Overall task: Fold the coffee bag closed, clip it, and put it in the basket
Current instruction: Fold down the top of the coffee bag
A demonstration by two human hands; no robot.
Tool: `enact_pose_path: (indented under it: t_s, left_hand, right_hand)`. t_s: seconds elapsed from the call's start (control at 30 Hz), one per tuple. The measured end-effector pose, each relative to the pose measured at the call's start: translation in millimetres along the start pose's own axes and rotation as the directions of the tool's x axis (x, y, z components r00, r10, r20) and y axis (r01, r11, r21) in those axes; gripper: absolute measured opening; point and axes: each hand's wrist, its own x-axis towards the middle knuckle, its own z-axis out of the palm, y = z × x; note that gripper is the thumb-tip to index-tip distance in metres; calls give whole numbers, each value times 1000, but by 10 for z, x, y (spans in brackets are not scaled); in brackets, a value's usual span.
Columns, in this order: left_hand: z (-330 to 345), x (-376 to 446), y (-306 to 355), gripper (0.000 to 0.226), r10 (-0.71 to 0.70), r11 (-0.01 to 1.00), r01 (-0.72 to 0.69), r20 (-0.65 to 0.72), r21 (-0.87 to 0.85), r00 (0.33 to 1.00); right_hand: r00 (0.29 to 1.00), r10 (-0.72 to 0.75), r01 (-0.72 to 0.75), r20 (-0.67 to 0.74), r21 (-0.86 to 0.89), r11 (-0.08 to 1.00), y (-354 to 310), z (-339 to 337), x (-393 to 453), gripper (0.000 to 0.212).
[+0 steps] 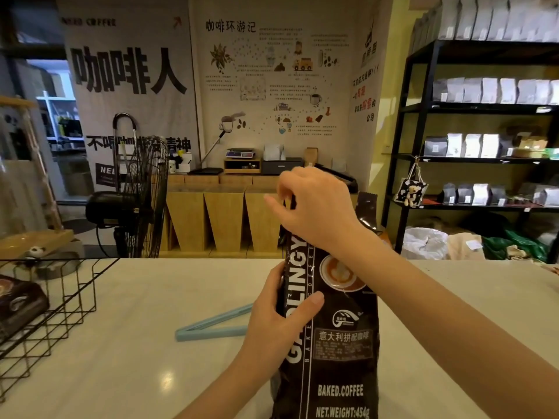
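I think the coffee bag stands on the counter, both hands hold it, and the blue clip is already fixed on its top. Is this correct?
Not fully. In the head view the blue clip lies open on the counter, behind the left hand, not on the bag. The coffee bag does stand upright, with the right hand pinching its top.

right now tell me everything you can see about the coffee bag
The coffee bag is a tall, glossy black pouch standing upright on the white counter, its base out of frame. It has white lettering, including "BAKED.COFFEE" and "NET.WEIGHT:454g", and a latte picture. The left hand grips its left edge at mid-height, thumb across the front; the right hand pinches the top, which is unfolded and unclipped. Behind the left hand lies a light blue clip.
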Motion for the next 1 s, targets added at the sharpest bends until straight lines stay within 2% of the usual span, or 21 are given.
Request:
enact_pose_path:
  t_s: [0.1, 0.13, 0.3, 0.5, 0.6, 0.67, 0.73, 0.8, 0.87, 0.9, 0.93, 0.97, 1.0]
  left_hand:
    - [-3, 10, 14, 46, -24, 1000, 24, -2, -3, 1000]
    - [-4, 16, 18, 45, -22, 1000, 22, -3, 5, 1000]
    - [16, 33, -24, 32, -32, 999, 32, -20, 7, 999]
    - [44, 11, -38, 30, -47, 999, 46, -61, -28, 997]
    - [56, -2, -48, 30, -60, 998, 58, -62, -25, 996]
    - [46, -2, -45, 31, -58, 998, 57, -53, -18, 997]
    - [31, -7, -32, 31, -48, 999, 48, -38, -11, 998]
    - [4, -18, -15, 35, -36, 999, 36, -29, -14, 999]
    - [-24, -18, 11, 42, -27, 999, 26, -28, -23, 999]
    - [-32, -15, 18, 43, -23, 999, 22, -28, -24, 999]
    - [-37, -10, 18, 43, -21, 1000, 21, -26, -18, 999]
    - [-36, -3, 16, 41, -23, 1000, 23, -24, -12, 999]
    - [-31, 7, 13, 38, -26, 1000, 25, -26, -18, 999]
  right_hand:
    - [963, -136, 171, 234, -137, 976, -78, 64, 37, 49]
    - [962, -140, 180, 236, -157, 971, -69, 84, 40, 50]
    - [994, -96, 105, 42, -317, 943, -36, 141, 7, 40]
    - [994, -100, 83, -45, -285, 955, 0, 204, 19, 37]
    - [991, -128, 109, -41, -317, 942, 34, 243, -12, 37]
    - [981, -192, 176, -20, -314, 933, 30, 230, -5, 40]
    - [962, -265, 275, 71, -283, 919, 33, 145, 18, 44]
    - [955, -250, 281, 161, -207, 937, 75, -45, 4, 40]
    - [992, -122, 123, 13, -98, 988, 217, -238, -125, 33]
    - [995, 12, -9, -97, 31, 999, 299, -323, -254, 35]
    - [967, 190, -153, -169, 212, 965, 363, -371, -415, 38]
    - [907, 392, -303, -151, 413, 859, 380, -419, -576, 44]
    - [825, 564, -439, -44, 579, 687, 391, -421, -733, 51]
